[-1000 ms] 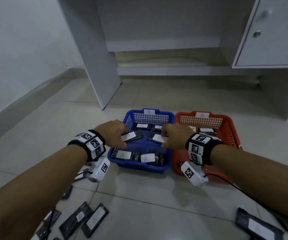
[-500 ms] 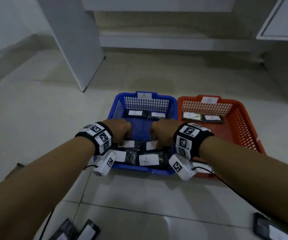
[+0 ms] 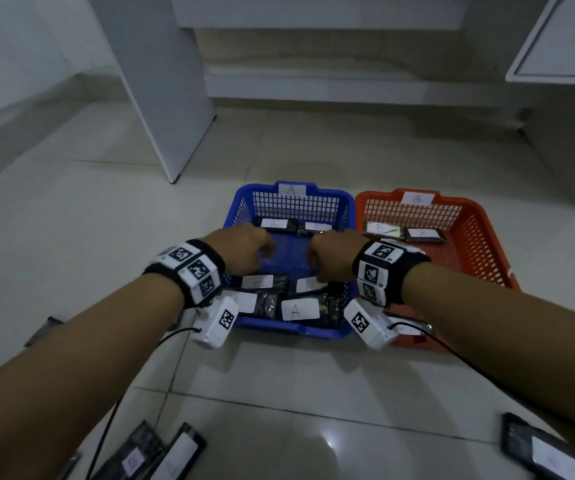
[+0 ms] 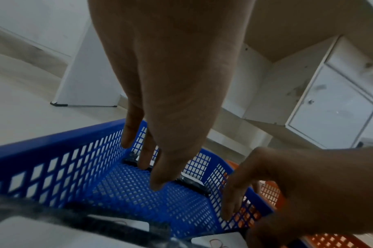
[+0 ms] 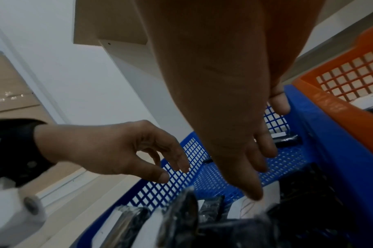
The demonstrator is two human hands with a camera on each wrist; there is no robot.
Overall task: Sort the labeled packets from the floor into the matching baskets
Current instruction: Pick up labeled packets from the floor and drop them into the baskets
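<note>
Both hands hover inside the blue basket (image 3: pixel 296 206) marked A, fingers loosely spread and holding nothing. My left hand (image 3: pixel 244 251) is over its left half and my right hand (image 3: pixel 331 258) over its right half. Just below them lie two black packets with white labels (image 3: pixel 258 282) (image 3: pixel 308 284), apart from the fingers. A packet marked A (image 3: pixel 294 310) lies at the front of the basket. In the left wrist view the left hand (image 4: pixel 160 167) points down at the basket's mesh floor (image 4: pixel 128 193). The right wrist view shows the right hand (image 5: pixel 251 167) above packets (image 5: pixel 181 218).
The orange basket (image 3: pixel 480 244) marked B stands touching the blue one on the right, with two packets at its back (image 3: pixel 424 233). Loose packets lie on the tiled floor at the near left (image 3: pixel 161 455), near right (image 3: pixel 542 455) and far left (image 3: pixel 42 330). White cabinet panels stand behind.
A second ago each hand held a packet over the blue basket. The hands lowered them in and let go; the two packets now lie inside and both hands are empty.
</note>
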